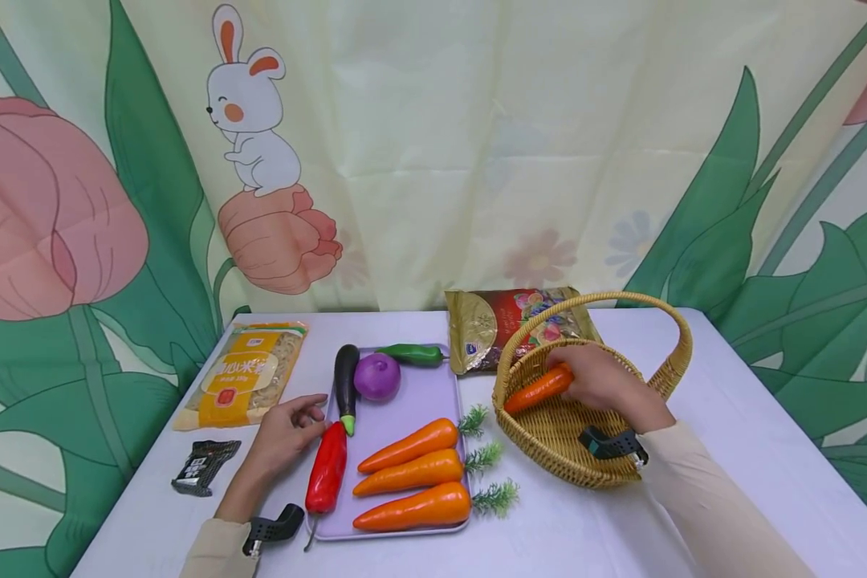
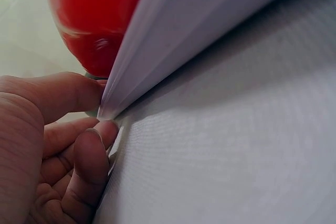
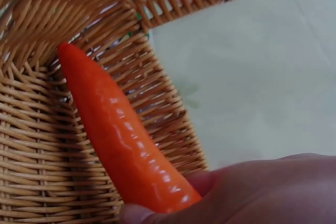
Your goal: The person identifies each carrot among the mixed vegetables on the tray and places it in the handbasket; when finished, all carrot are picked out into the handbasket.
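My right hand [image 1: 596,377] grips a glossy orange chili pepper [image 3: 115,129] inside the wicker basket [image 1: 549,441]. The pepper's narrow tip points at the woven wall, and its thick end is hidden in my fingers. At the tray's left edge, my left hand [image 1: 289,429] pinches the rim of the lilac tray [image 2: 173,35], thumb on top and fingertips beneath. Right beside it a red chili pepper [image 1: 327,470] lies along that rim. The tray also carries an eggplant [image 1: 345,381], a purple onion [image 1: 377,377], a green chili pepper [image 1: 415,354] and three carrots [image 1: 412,474].
A gold and red food bag [image 1: 477,329] lies behind the basket, whose tall handle [image 1: 682,337] arches over it. Left of the tray are a yellow food packet [image 1: 246,373] and a small black packet [image 1: 205,467]. A patterned curtain [image 1: 419,160] hangs behind the table.
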`<state>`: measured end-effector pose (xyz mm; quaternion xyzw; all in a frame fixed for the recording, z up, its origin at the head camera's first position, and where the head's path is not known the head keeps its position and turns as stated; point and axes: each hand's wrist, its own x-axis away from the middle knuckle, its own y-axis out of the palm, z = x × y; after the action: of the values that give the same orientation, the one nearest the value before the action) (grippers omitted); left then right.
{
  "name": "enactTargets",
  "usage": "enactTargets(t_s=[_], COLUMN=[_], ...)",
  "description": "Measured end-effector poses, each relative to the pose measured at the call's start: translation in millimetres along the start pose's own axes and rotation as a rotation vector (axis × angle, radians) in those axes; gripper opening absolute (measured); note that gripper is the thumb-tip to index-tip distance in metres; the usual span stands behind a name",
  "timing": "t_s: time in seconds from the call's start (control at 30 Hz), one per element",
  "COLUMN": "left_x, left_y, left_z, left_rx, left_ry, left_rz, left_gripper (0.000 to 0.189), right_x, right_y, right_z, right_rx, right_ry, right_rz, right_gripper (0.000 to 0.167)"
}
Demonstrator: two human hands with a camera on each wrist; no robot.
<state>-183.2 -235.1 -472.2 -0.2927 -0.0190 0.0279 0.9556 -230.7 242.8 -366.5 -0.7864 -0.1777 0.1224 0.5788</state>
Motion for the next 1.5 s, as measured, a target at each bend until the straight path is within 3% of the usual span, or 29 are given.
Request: enactTargets(t_s=[0.23, 0.5, 1.03, 1.5], left_x=[-0.6, -1.9, -2.0, 0.2], left_y=[1.2, 1.4, 1.2, 1.0], left_z=[-0.3, -3.1, -4.6, -0.4], left_rx=[0.006, -0.007, 0.022, 0.010], left_ry=[-0.002, -0.002, -0.006, 0.007], left_rz=[-0.005, -0.001, -0.001, 0.002], left_gripper=[0.044, 0.044, 0.043, 0.043], right_x=[-7.7, -10.7, -3.7, 13.1], right_y=[13, 24, 17, -1], right_z=[11, 13, -1, -30], right_rx=[-0.088, -0.079, -0.016, -0.042], right_ry=[0.082, 0.067, 0.058, -0.008], right_rz=[0.057, 0.115, 0.135, 0.157], right_gripper=[0.044, 0.045, 0.056, 0.051])
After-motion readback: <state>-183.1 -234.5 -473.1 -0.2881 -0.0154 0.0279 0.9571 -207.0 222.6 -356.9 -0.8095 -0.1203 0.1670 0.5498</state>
